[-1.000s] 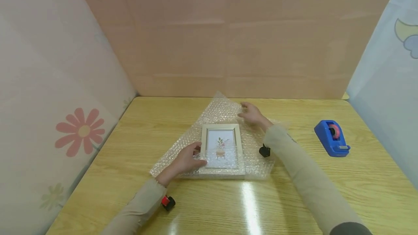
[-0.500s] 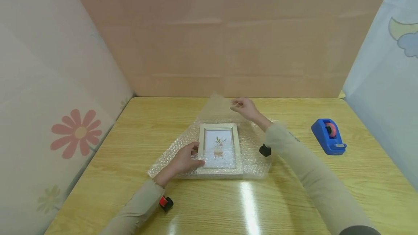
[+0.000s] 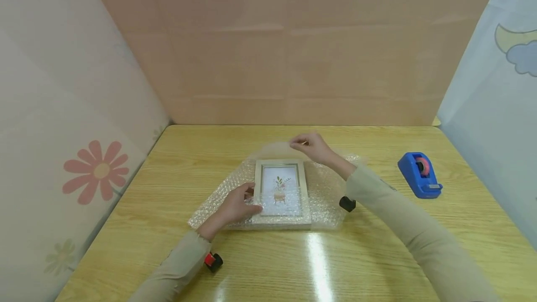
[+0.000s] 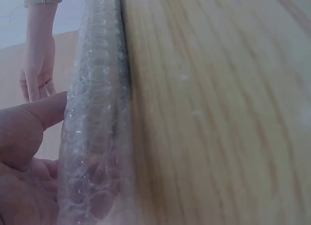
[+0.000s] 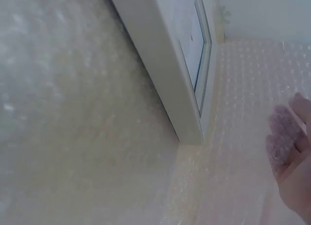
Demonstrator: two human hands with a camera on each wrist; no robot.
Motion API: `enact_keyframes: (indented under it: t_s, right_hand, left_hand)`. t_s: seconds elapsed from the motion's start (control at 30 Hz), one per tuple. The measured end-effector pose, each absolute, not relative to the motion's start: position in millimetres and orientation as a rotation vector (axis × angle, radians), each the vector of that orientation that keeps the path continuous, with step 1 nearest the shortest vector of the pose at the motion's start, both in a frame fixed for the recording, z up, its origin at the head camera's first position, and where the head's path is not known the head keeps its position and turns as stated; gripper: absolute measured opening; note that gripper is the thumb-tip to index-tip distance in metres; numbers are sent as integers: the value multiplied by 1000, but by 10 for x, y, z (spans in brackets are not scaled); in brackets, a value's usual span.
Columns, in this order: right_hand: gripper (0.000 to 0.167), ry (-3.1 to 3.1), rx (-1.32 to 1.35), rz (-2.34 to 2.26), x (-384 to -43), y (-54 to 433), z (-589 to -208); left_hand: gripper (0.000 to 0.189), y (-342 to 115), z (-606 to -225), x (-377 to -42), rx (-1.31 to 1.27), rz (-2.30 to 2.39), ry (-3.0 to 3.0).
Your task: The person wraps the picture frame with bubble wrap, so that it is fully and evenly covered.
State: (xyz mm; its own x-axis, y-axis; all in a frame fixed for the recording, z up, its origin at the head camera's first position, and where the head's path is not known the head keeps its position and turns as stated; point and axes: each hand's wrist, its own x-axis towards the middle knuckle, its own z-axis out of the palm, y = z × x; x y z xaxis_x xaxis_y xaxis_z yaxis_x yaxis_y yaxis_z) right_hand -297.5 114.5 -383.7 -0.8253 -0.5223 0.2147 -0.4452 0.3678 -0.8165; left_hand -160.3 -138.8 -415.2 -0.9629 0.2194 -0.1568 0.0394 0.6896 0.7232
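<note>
A pale picture frame with a plant print lies face up on a sheet of bubble wrap. One layer of the wrap covers its near half. My left hand holds the frame's left side through the wrap, thumb on top. In the left wrist view, the left thumb and fingers lie against the wrapped edge. Beyond the frame's far edge, my right hand pinches the raised far flap of the wrap. The right wrist view shows bubble film over the fingertips of the right hand.
A blue tape dispenser with a pink roll stands on the right of the wooden table. Brown paper rises behind the table's far edge. Pale printed walls flank both sides.
My right hand has closed on the far flap and brought it up and toward the frame, moving slightly left. The flap's peak has folded lower. My left hand stays on the frame.
</note>
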Motion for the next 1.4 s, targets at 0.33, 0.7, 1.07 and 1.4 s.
enact_keyframes:
  t_s: [0.33, 0.7, 1.07, 1.4]
  right_hand:
    - [23, 2316, -957, -1362, -2555, 1179, -3852]
    - [20, 2364, -921, -1320, -2496, 1194, -4291]
    - [46, 2589, -1184, -927, -2373, 1159, -4302]
    - [59, 2655, -1220, -776, -2253, 1267, -4271]
  left_hand:
    - [67, -1379, -4146, -1606, 199, 1127, 2706]
    - [66, -1374, -4142, -1607, 208, 1111, 2715]
    - [67, -1373, -4164, -1610, 203, 1110, 2711]
    - [65, -1369, -4157, -1602, 190, 1109, 2718]
